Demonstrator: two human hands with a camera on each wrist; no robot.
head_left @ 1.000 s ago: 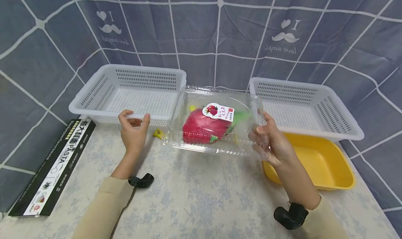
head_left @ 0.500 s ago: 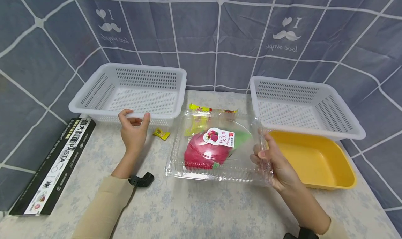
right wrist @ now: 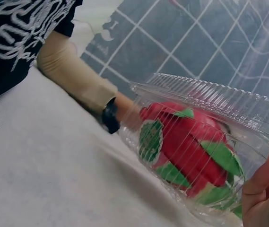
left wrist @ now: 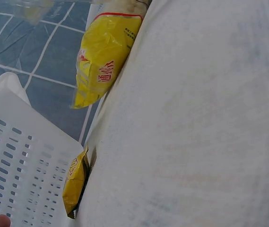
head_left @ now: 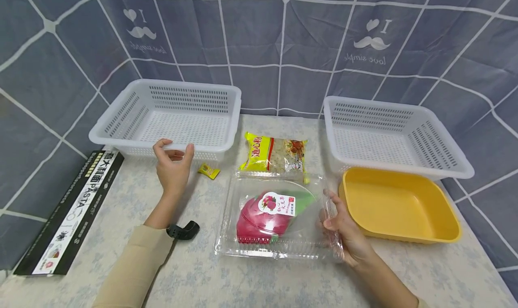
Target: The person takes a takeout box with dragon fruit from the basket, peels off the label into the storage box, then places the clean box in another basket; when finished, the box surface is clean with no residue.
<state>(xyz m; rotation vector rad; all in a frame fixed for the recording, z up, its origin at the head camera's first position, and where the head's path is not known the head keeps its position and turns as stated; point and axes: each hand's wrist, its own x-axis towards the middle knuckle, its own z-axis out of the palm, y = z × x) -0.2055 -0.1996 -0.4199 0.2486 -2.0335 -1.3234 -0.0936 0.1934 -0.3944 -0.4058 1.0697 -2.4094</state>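
Note:
My right hand [head_left: 349, 232] grips the right edge of a clear plastic clamshell box [head_left: 307, 227], thumb on top. Inside lies a red and green dragon fruit [head_left: 259, 220], under a white label on the lid. Through the side in the right wrist view, the fruit [right wrist: 191, 146] also shows a green sticker. Whether the box touches the table cannot be told. My left hand [head_left: 174, 171] is at the front rim of the left white basket [head_left: 121, 141], its fingers loosely bent and thumb apart. A small yellow packet [head_left: 208, 171] lies just right of that hand.
Behind the box lies a yellow bag of pasta [head_left: 279, 153]. A second white basket [head_left: 398, 164] stands at the back right, with a yellow basin [head_left: 400, 234] before it. A long black pasta box [head_left: 69, 213] lies at the left.
My right hand has brought the clamshell box toward me and lower in view, uncovering the yellow pasta bag and more of the small packet. My left hand has stayed by the basket rim.

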